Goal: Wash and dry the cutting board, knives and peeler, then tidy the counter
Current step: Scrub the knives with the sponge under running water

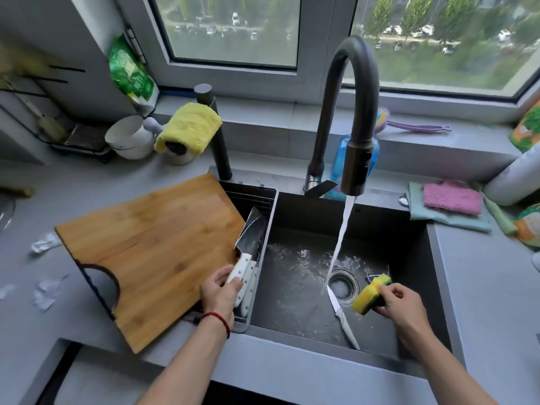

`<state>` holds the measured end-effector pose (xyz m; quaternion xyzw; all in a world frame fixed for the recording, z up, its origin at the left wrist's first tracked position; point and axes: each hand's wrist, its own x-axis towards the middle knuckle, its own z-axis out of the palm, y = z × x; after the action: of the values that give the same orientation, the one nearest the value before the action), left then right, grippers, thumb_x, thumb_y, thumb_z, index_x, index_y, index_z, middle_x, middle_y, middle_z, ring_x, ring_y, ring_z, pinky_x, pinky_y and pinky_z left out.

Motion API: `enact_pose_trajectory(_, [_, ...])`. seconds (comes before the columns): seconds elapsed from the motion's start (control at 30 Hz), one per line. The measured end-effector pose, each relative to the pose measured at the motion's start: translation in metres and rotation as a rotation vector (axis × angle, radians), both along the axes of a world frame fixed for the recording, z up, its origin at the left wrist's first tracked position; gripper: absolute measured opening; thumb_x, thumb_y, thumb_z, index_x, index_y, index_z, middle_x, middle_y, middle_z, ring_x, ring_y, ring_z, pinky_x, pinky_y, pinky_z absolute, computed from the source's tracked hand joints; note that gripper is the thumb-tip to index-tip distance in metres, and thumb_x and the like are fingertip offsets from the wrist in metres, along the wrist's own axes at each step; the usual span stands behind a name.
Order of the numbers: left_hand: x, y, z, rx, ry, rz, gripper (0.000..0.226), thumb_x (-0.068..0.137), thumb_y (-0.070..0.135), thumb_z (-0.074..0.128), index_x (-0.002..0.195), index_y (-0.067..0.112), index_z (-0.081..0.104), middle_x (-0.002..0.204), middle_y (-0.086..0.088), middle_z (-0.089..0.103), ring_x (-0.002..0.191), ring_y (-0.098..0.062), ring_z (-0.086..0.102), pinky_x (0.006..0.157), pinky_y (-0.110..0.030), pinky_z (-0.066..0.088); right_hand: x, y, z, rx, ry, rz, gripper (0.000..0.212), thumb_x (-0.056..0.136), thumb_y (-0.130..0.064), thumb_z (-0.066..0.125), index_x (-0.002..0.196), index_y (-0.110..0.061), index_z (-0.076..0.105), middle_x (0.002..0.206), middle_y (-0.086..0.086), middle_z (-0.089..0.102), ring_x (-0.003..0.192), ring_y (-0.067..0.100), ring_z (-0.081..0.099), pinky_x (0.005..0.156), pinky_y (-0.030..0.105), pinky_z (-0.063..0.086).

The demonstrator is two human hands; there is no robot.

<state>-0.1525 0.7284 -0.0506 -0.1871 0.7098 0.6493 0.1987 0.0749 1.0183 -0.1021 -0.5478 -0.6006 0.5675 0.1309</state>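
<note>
Behind cleaver (250, 233) — second knife (248, 287) half-hidden.

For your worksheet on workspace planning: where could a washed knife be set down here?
Bare counter lies right of the sink, below the pink cloth. Left is crowded: the cutting board overhangs the rack, paper scraps beside it.

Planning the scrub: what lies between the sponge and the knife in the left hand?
In the head view, the water stream and the small knife beside the drain.
</note>
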Motion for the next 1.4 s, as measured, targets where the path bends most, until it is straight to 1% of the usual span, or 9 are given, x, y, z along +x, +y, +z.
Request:
enact_pose_trajectory(0.2, [0.011,0.008,0.001,-0.587,0.355,-0.283,0.022,0.083,0.002,0.07,0.101,0.013,0.078,0.098,-0.004,0.075,0.101,-0.028,0.065,0.09,-0.033,0.05,0.005,0.006,0.003,-0.012,-0.017,-0.009,0.032,0.091,-0.014,0.068,0.06,-0.014,0.064,0.052,-0.011,0.054,0.051,0.004,0.063,0.069,0.034,0.062])
enact_pose_trajectory(0.37, [0.053,0.036,0.019,-0.618,0.862,-0.445,0.025,0.077,-0.008,0.066,0.086,0.014,0.074,0.089,0.002,0.072,0.086,-0.018,0.058,0.077,-0.024,0.042,0.006,0.011,0.016,-0.106,0.038,0.022,0.033,0.094,-0.013,0.066,0.062,-0.015,0.059,0.058,-0.007,0.05,0.058,0.003,0.055,0.069,0.036,0.062])
enact_pose_trajectory(0.57, [0.115,0.138,-0.043,-0.769,0.174,-1.281,0.027,0.09,0.014,0.059,0.11,0.014,0.077,0.115,-0.014,0.074,0.112,-0.033,0.067,0.098,-0.038,0.054,0.0,0.02,0.025,-0.108,0.012,0.132,0.024,0.094,-0.004,0.061,0.074,0.006,0.055,0.073,0.013,0.052,0.07,0.018,0.057,0.071,0.041,0.065])
enact_pose_trajectory(0.73, [0.131,0.194,-0.108,-0.859,-0.128,-1.477,0.039,0.097,0.021,0.058,0.132,0.005,0.06,0.136,-0.018,0.061,0.125,-0.035,0.059,0.102,-0.04,0.05,0.001,0.042,0.023,0.076,-0.144,0.371,0.022,0.088,-0.002,0.06,0.068,0.004,0.056,0.061,0.01,0.054,0.06,0.014,0.053,0.075,0.056,0.061])
enact_pose_trajectory(0.87, [0.136,0.221,-0.143,-0.902,-0.338,-1.406,0.056,0.09,0.04,0.072,0.136,0.013,0.058,0.138,-0.007,0.062,0.124,-0.027,0.061,0.096,-0.037,0.052,0.007,0.055,0.023,0.253,-0.2,0.529,0.027,0.089,-0.015,0.066,0.063,-0.016,0.059,0.079,0.008,0.061,0.085,0.024,0.06,0.072,0.04,0.053])
enact_pose_trajectory(0.97, [0.14,0.231,-0.166,-0.976,-0.3,-1.315,0.044,0.094,0.029,0.065,0.136,0.017,0.059,0.139,-0.004,0.061,0.128,-0.024,0.059,0.096,-0.036,0.052,0.012,0.062,0.026,0.26,-0.167,0.513,0.029,0.09,-0.016,0.066,0.063,-0.019,0.058,0.085,0.001,0.058,0.096,0.023,0.06,0.076,0.043,0.056])
enact_pose_trajectory(1.2, [0.12,0.215,-0.13,-0.959,-0.231,-1.175,0.051,0.087,0.036,0.073,0.131,0.014,0.061,0.134,-0.011,0.064,0.125,-0.029,0.06,0.099,-0.036,0.051,0.013,0.062,0.024,-0.23,0.129,0.118,0.032,0.096,-0.003,0.06,0.065,-0.008,0.05,0.074,0.012,0.044,0.075,0.027,0.05,0.073,0.053,0.064])
enact_pose_trajectory(1.3, [0.104,0.19,-0.102,-0.921,-0.185,-1.124,0.045,0.088,0.036,0.068,0.123,0.009,0.067,0.127,-0.016,0.067,0.119,-0.034,0.063,0.095,-0.036,0.052,0.003,0.05,0.022,-0.288,0.164,0.01,0.028,0.095,-0.002,0.06,0.07,-0.015,0.055,0.077,0.007,0.045,0.073,0.018,0.046,0.055,0.032,0.057])
enact_pose_trajectory(1.4, [0.089,0.159,-0.071,-0.856,-0.131,-1.042,0.031,0.081,0.039,0.066,0.105,0.02,0.073,0.108,-0.011,0.075,0.106,-0.033,0.068,0.082,-0.03,0.052,-0.015,0.03,0.024,-0.243,0.125,0.03,0.012,0.092,-0.001,0.064,0.092,-0.013,0.064,0.088,0.004,0.061,0.077,0.015,0.056,0.061,0.028,0.049])
